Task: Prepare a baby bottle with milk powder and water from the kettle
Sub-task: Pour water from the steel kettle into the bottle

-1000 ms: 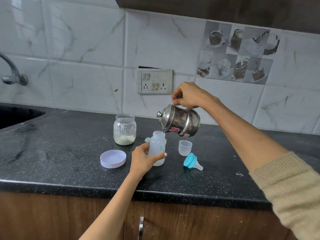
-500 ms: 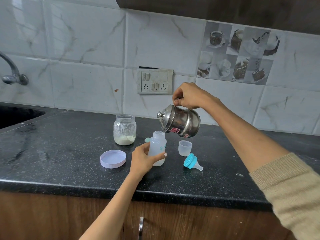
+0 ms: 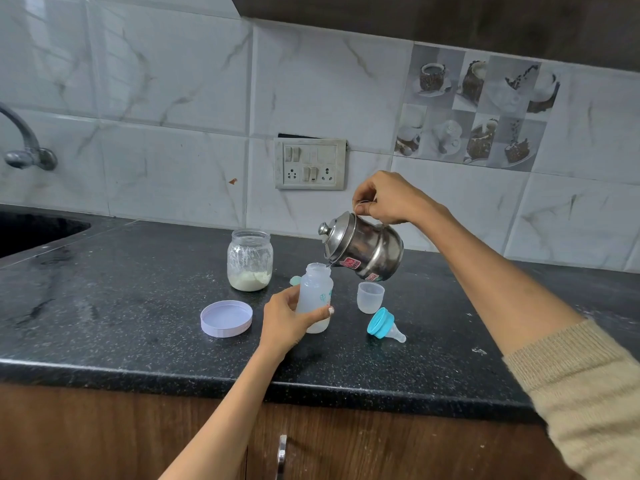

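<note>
Hands are both working over the black speckled surface [image 3: 104, 306]. The right hand [image 3: 388, 199] is closing its fingers around the top handle of a steel kettle [image 3: 367, 247], holding it in the air and tipping it down to the left, so that its lip is sitting just above the open mouth of the baby bottle [image 3: 315, 292]. The kettle's knobbed lid is staying in place while it leans. The left hand [image 3: 287, 323] is wrapping the lower part of the bottle, thumb on the near side and fingertips showing round the right side, keeping it upright on the surface. The bottle is looking cloudy white inside; whether water is running into it at this instant, I cannot tell.

Just right of the bottle a small clear cap [image 3: 370, 296] is standing mouth up, and nearer the edge a blue collar with its teat [image 3: 384, 325] is lying on its side. Behind the bottle to the left, a glass jar [image 3: 249, 259] is standing open with pale milk powder in its bottom. Its lilac lid [image 3: 226, 318] is lying upside down to the left of the left hand. A beige knitted sleeve [image 3: 588, 393] is covering the right forearm.
</note>
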### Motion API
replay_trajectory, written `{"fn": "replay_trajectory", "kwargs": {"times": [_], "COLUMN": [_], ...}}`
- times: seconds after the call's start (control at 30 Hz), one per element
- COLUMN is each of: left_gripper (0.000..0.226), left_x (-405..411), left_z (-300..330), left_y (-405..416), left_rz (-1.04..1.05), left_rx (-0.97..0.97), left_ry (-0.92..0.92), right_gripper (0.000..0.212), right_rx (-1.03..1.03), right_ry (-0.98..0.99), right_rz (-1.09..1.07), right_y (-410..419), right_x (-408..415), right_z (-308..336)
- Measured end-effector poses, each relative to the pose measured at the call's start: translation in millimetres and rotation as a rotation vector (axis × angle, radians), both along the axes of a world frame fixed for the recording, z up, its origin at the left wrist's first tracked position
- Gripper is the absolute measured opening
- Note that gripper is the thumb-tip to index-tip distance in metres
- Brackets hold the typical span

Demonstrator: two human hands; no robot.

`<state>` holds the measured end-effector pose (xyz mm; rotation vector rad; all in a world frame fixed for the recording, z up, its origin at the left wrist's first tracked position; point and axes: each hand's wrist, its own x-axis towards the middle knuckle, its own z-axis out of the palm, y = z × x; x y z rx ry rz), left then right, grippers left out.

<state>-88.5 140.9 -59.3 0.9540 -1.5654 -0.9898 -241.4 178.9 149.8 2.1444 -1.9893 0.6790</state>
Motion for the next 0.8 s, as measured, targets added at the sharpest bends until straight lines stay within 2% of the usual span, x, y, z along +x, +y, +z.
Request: {"fn": "replay_trajectory", "kwargs": {"times": [0.17, 0.53, 0.7, 0.8], "left_gripper": [0.051, 0.050, 0.055, 0.057], "left_x": [0, 1, 1, 1], "left_z": [0, 1, 0, 0], "left_y": [1, 2, 1, 1], "left_rz": [0.002, 0.006, 0.003, 0.003], "left_rx": [0.002, -0.002, -0.006, -0.004], "left_ry": [0.008, -0.002, -0.001, -0.004], "right_gripper": [0.010, 0.013, 0.015, 0.016], "right_rx": [-0.024, -0.038, -0.055, -0.081], "right_ry": [-0.121, -0.487, -0.784, -0.898], "right_rz": [-0.025, -0.122, -0.119, -0.100], "right_y": [1, 1, -5, -8], "right_x": [-18, -43, -47, -47], "right_z": [-13, -62, -68, -66]}}
